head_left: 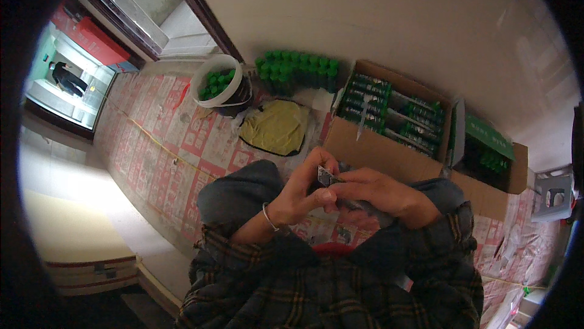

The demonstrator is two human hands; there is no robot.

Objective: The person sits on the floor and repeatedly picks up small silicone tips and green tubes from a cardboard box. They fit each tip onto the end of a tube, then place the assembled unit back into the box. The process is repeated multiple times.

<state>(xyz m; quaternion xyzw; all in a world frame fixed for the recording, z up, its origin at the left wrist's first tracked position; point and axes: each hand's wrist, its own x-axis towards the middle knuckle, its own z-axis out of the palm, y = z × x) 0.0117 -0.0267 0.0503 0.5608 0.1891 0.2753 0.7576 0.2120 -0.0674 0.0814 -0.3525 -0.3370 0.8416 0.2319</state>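
My left hand, with a bracelet at its wrist, is closed around a small dark piece with a pale, patterned face. From the other side my right hand pinches the same piece. Its fingers meet those of the left hand in front of my knees. Most of the piece is hidden by the fingers, and its kind is too small to make out. Below the hands, between my legs, something dark and shiny lies partly covered.
Beyond my knees stand a white bucket of green caps, several green-capped containers and a yellow cloth. An open cardboard box holds green packs; a second box is beside it. A grey stool stands right. A person is beyond a doorway.
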